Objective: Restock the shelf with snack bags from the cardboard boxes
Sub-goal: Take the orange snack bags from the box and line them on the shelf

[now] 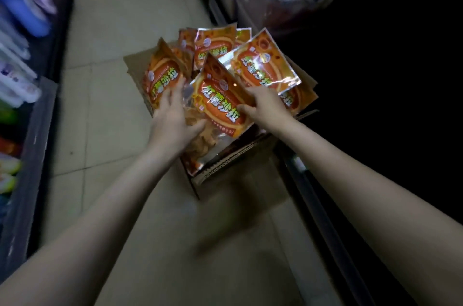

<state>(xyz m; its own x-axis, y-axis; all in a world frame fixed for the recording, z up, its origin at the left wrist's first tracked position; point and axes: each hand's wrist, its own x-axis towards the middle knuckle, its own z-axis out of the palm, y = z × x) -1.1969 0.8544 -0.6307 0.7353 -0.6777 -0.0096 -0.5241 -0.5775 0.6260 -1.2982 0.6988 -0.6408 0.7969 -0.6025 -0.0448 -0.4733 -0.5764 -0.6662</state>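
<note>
Orange-red bags (220, 102) with green-yellow lettering and silvery edges; brown box (225, 167); pale beige floor (125, 29); blue bottle (22, 7).

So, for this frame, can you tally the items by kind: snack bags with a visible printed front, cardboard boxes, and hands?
Orange snack bags with front showing: 5
Cardboard box: 1
Hands: 2, left hand and right hand
Total: 8
More bags lie partly hidden underneath.
</note>
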